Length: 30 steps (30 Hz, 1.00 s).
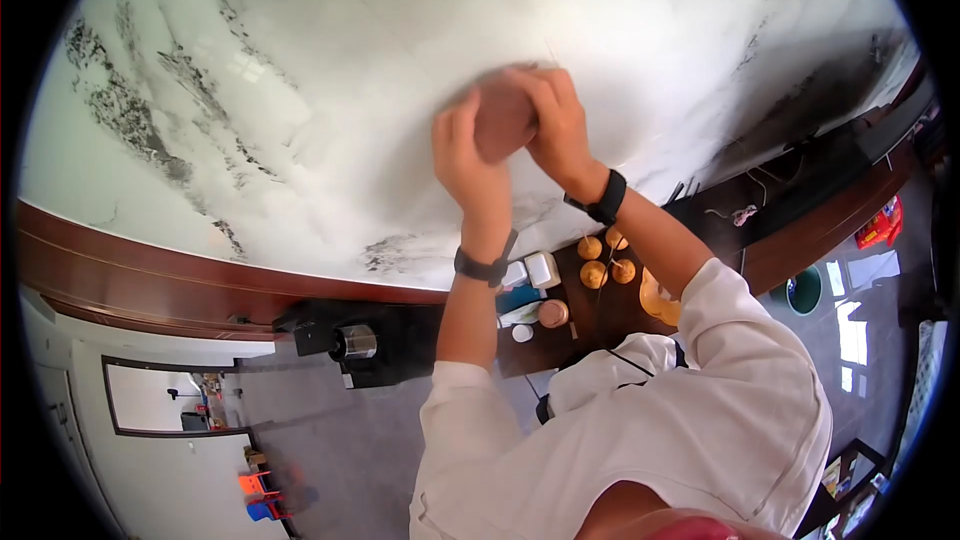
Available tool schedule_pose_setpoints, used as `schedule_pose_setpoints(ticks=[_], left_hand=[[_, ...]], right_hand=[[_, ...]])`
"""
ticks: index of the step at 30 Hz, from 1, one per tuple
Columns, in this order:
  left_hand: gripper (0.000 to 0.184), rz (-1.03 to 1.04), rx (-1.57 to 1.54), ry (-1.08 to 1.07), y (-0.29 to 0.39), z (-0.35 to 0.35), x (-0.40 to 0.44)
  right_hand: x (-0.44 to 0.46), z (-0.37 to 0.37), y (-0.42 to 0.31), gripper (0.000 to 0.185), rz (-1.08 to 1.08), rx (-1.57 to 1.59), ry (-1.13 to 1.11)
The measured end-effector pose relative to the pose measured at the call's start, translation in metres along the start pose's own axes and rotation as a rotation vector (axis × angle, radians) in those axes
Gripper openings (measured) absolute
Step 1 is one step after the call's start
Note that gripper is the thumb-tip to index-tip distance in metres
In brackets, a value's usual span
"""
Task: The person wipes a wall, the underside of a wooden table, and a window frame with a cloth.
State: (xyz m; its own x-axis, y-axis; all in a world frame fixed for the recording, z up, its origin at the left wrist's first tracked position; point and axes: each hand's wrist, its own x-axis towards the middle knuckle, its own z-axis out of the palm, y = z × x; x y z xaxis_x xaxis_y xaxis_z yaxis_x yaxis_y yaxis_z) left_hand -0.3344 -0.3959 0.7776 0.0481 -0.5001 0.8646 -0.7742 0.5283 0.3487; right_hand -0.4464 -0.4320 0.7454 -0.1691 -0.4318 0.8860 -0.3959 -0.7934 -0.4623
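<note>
As forearms [467, 322] converge, fingers [463, 128] clasp something brown [503, 122].

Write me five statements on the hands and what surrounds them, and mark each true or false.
1. The left hand and right hand both hold the brown object. True.
2. The left wrist is bare. False: a black band is around it.
3. The sleeves are white. True.
4. The bin is red. False: the bin is green.
5. In this view, the golden round things appear between the forearms. True.
</note>
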Motion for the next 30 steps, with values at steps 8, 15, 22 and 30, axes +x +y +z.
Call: schedule_pose_setpoints(ticks=[8,15,22,30], left_hand=[[0.048,0.081,-0.052,-0.15,0.047,0.071,-0.003],[0.047,0.012,-0.065,-0.321,0.023,0.087,-0.057],[0.044,-0.059,-0.104,-0.251,0.022,0.051,-0.053],[0.045,0.091,-0.059,0.154,0.023,-0.009,0.072]], right_hand=[[-0.01,-0.062,0.061,0.061,0.042,-0.183,0.124],[-0.068,-0.068,0.081,0.058,0.141,-0.205,0.029],[-0.054,-0.055,0.059,0.06,0.063,-0.131,-0.067],[0.095,-0.016,-0.024,0.054,-0.148,-0.035,-0.014]])
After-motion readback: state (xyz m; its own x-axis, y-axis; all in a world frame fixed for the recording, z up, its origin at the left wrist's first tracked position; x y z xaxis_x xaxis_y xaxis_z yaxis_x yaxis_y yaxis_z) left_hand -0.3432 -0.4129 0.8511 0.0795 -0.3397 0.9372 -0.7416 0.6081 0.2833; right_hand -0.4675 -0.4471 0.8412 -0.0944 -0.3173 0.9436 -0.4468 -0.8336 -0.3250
